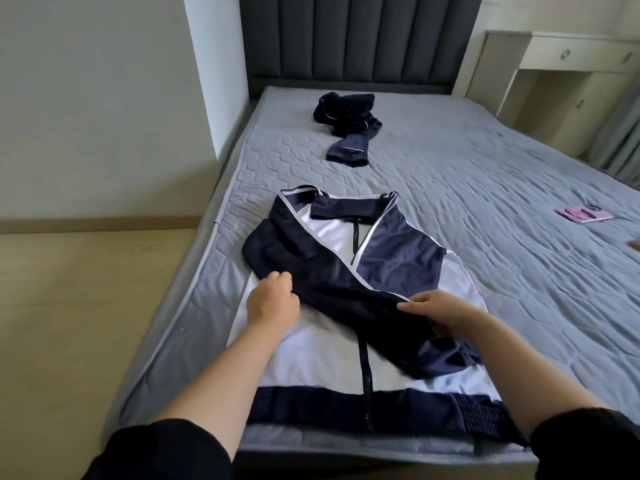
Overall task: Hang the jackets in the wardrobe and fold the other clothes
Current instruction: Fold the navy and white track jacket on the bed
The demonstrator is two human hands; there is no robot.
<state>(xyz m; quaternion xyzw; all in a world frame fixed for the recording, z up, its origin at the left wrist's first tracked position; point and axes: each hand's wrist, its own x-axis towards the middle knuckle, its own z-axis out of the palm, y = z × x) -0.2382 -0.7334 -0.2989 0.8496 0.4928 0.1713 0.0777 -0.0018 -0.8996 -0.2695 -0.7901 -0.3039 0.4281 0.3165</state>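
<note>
A navy and white zip jacket [325,355] lies flat on the near end of the grey mattress [485,188], collar away from me. One navy sleeve is folded diagonally across its white front. My left hand [273,303] grips that sleeve near the jacket's left shoulder, fingers curled into the cloth. My right hand [440,311] pinches the sleeve's lower part over the jacket's right side. A second, crumpled navy garment [348,128] with pale piping lies farther up the bed near the headboard.
A dark padded headboard [360,39] closes the far end. A pink flat packet [585,213] lies on the mattress at the right. Cream cabinets with drawers [568,74] stand beyond the bed's right side. Wooden floor [86,306] runs along the left.
</note>
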